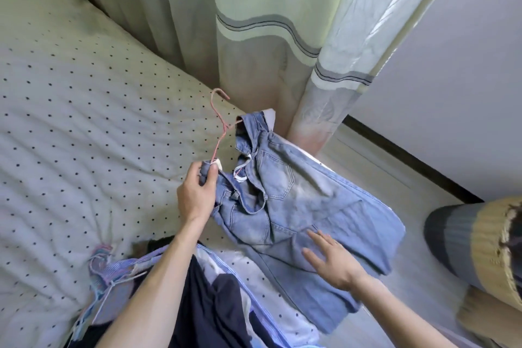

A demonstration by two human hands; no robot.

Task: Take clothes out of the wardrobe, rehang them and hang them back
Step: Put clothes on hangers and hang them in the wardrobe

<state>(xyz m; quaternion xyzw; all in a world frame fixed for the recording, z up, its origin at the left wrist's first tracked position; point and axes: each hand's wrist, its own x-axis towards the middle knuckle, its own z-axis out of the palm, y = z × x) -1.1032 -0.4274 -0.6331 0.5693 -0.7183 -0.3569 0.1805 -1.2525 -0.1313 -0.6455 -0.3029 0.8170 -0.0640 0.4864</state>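
Left hand [196, 192] pinches faded blue denim jeans [299, 206] waistband at thin pink wire hanger [221, 121], over the polka-dot bed [84, 121]; clip seemingly engaged. Right hand [334, 260], fingers spread, flat on legs. Smooth downward, keep waistband level.

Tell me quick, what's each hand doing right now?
Left hand: fingers grip the faded blue denim jeans at the waistband, together with the pink wire hanger.
Right hand: open, fingers straight, resting on the jeans.

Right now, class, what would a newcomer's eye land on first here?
The blue jeans in the centre: the left hand grips their waistband beside a pink hanger, and the open right hand lies flat on a leg. Behind spreads a dotted bedspread, with green striped curtains above.
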